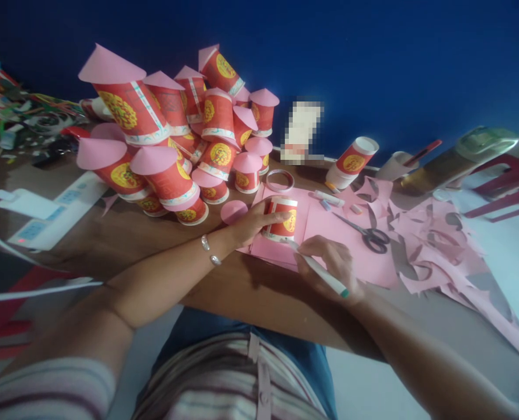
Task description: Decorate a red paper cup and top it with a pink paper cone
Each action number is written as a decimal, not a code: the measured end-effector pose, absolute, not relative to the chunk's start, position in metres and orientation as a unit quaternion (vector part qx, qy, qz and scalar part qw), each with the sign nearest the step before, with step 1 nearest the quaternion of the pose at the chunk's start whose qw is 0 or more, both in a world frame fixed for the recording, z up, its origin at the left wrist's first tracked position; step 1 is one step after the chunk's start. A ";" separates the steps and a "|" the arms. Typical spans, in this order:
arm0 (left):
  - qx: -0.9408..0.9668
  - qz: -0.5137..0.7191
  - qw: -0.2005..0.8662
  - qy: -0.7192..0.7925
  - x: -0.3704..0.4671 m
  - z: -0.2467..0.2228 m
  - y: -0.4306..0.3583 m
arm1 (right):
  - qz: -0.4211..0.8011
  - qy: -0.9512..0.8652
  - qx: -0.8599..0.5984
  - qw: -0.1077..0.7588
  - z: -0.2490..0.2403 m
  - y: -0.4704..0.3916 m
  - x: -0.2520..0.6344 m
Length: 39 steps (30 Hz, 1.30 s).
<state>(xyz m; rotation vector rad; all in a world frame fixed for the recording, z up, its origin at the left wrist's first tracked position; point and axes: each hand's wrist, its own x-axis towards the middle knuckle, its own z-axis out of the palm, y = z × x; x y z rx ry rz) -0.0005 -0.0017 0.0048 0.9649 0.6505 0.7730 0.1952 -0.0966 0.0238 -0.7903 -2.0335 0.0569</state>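
My left hand (253, 224) is wrapped round a red paper cup (282, 219) with a yellow emblem, its white rim down near the pink paper (268, 252). Beside the cup's lower edge, my right hand (327, 262) grips a slim white marker (325, 274) with a green end; its tip is close to the cup's rim, and I cannot tell if they touch. A pink paper disc (234, 212) lies left of the cup. Behind the cup is a roll of tape (280, 181). To the right, black-handled scissors (367, 234) rest on pink sheets.
Red cups with pink cone tops (154, 157) are piled at the back left, near a white power strip (62, 210). Pink paper scraps (443, 251) cover the right side. Stacked cups (356, 160), a pen holder (393, 165) and a large bottle (460, 157) stand behind, before a blue wall.
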 end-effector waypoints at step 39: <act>0.462 0.354 0.748 0.320 -0.001 0.003 -0.002 | 0.039 -0.842 -0.313 0.438 0.024 -0.096 0.193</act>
